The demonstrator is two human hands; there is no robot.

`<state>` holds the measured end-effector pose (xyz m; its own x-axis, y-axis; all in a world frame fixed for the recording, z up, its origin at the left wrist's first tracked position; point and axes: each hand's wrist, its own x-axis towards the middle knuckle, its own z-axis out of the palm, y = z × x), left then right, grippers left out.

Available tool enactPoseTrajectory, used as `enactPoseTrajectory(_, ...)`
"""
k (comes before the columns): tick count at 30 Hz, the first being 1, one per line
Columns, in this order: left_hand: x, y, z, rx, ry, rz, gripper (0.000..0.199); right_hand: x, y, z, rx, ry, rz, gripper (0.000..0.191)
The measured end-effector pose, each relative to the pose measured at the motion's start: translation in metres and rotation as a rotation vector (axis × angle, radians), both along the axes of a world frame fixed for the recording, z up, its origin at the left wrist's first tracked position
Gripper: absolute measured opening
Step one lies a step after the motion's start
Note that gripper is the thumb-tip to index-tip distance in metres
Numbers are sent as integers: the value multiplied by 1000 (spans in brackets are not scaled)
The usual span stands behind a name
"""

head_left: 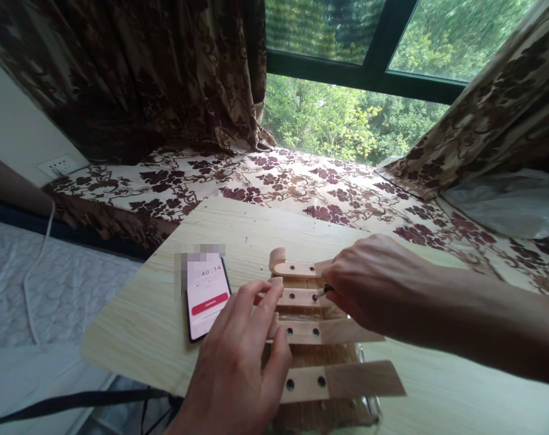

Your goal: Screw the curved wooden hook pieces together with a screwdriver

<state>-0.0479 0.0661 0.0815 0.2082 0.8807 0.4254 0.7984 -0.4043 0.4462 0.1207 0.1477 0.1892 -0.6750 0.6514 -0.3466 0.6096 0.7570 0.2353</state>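
Note:
Several pale wooden strips, each with two dark screw heads or holes and some with a curled left end, lie in a row across a brown wooden board (304, 355). My left hand (240, 344) is closed at the left ends of the middle strips, its fingertips on the curled end of the second wooden strip (303, 296). My right hand (369, 278) is closed around a small screwdriver (326, 290), its dark handle mostly hidden. The screwdriver's thin shaft meets the right-hand hole of that strip. The nearest wooden strip (360, 380) and the farthest one (297, 268) lie to either side.
A phone (208, 296) showing a timer lies left of my left hand on the pale table (138, 326). Beyond the table are a floral-covered ledge (279, 175), curtains and a window. A plastic bag (510, 202) sits at right; a white cable (29, 284) hangs at left.

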Motion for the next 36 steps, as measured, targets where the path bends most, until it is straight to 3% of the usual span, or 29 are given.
enactPoseTrajectory(4,-1,-2,1,11,13,6,41,2,0,5,17,-15,-65,16)
enactPoseTrajectory(6,-1,-2,0,9,15,6,41,4,-1,7,-23,22,17,9)
enactPoseTrajectory(10,-1,-1,0,3,1,-6,41,6,0,5,6,179,266,21)
enactPoseTrajectory(12,0,0,1,0,-5,-9,40,5,2,2,12,186,296,22)
enactPoseTrajectory(14,1,1,2,0,-2,-10,39,3,4,-1,-16,115,215,20)
enactPoseTrajectory(18,1,2,3,30,12,-6,39,1,7,1,-12,-36,-90,22)
enactPoseTrajectory(20,0,2,3,40,14,-2,39,3,5,4,3,-46,-161,24)
enactPoseTrajectory(23,0,0,2,26,19,4,40,6,1,8,-7,10,-54,7)
enactPoseTrajectory(27,0,-1,1,7,16,1,41,7,-3,10,15,113,222,16)
enactPoseTrajectory(29,1,0,2,4,12,-6,41,5,-1,8,-4,143,296,20)
enactPoseTrajectory(31,1,2,3,3,11,-10,39,4,5,5,-47,125,252,20)
enactPoseTrajectory(36,1,2,5,12,15,11,39,11,20,2,-65,89,-117,20)
